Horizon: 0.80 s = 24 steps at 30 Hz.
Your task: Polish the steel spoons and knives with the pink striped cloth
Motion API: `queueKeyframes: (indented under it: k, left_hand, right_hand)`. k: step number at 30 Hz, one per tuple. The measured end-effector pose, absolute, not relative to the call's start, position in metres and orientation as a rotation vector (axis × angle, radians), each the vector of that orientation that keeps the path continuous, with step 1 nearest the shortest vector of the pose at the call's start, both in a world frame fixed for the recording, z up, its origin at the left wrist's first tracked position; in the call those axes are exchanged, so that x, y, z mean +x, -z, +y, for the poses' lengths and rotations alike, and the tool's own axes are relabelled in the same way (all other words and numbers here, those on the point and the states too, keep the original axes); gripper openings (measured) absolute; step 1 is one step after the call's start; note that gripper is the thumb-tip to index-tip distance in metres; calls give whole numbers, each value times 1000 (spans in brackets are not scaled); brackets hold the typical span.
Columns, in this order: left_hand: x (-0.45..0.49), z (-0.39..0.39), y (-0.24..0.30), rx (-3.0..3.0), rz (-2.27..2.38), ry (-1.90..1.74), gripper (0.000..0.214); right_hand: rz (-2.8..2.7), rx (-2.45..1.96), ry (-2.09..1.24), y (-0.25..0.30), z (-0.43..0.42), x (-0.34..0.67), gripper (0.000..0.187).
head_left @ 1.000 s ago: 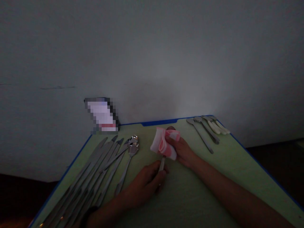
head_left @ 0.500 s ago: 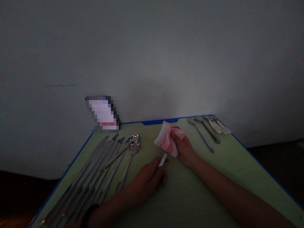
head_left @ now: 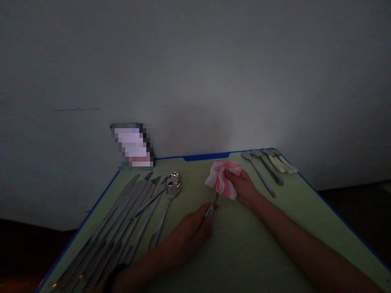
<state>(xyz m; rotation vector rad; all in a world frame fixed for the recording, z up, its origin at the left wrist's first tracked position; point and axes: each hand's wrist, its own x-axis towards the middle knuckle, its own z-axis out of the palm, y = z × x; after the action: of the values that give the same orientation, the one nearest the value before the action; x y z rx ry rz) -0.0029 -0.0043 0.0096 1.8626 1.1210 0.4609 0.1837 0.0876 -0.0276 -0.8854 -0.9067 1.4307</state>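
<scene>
Over the middle of the desk point(head_left: 244, 244), the left hand point(head_left: 194, 230) clasps a slim, greyish utensil point(head_left: 211, 208), perhaps a spoon, its far end hidden by folded pink-and-white cloth point(head_left: 226, 183) pinched in the right hand point(head_left: 245, 188).

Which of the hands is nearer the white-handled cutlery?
Right. The right hand holds the pink-and-white cloth left of the white-handled cutlery, with metal utensils between; the left hand, gripping a utensil handle, is farther left and nearer the wearer.
</scene>
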Motion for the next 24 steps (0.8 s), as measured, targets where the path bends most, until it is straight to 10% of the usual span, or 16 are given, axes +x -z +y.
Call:
queueKeyframes:
  k: [24]
  left_hand:
    - [3, 0, -8, 1849, 1085, -446, 25]
  right_hand:
    - [-808, -875, -1378, 21, 61, 161, 28]
